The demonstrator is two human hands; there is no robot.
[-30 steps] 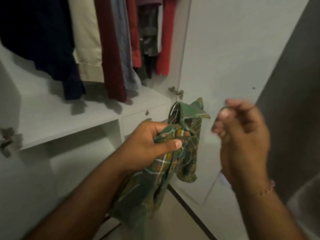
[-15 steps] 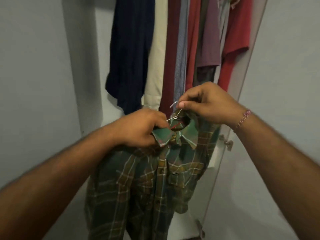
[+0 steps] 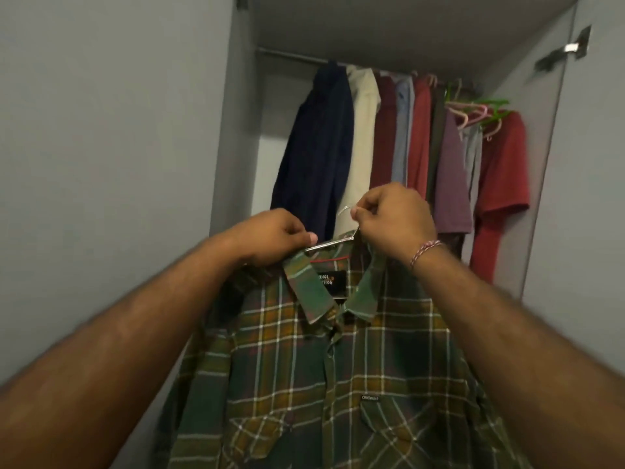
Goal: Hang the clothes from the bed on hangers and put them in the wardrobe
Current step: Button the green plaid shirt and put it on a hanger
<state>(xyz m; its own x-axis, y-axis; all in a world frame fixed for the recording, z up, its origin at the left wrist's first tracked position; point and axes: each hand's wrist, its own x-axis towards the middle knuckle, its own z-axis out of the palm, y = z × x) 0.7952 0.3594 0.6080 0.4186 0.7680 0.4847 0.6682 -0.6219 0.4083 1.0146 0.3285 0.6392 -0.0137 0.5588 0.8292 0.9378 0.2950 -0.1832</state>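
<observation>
1. The green plaid shirt (image 3: 324, 384) hangs in the lower middle of the view, at 6 o'clock, with its collar open toward the camera and a black label visible inside the neck.
2. A metal hanger (image 3: 329, 244) sits in the neck of the shirt; its bar shows just above the collar and its thin hook rises at 12 o'clock from the collar.
3. The left hand (image 3: 270, 240) is at 9 o'clock from the collar. Its fingers are curled around the left shoulder of the shirt and the end of the hanger bar.
4. The right hand (image 3: 394, 218) is at 1 o'clock from the collar. Its thumb and fingers pinch the hook of the hanger. A braided bracelet (image 3: 424, 252) is on this wrist.
5. Behind the hands, at 12 o'clock, the open wardrobe (image 3: 236, 137) shows a rail (image 3: 287, 55) under its top panel.
6. On the rail hang a navy shirt (image 3: 318, 147), a cream shirt (image 3: 362, 137), several red and grey garments, and a red T-shirt (image 3: 500, 184) at 2 o'clock.
7. Empty green and pink hangers (image 3: 480, 111) are near the right end of the rail.
8. The wardrobe door (image 3: 592, 164) stands open at 3 o'clock.
</observation>
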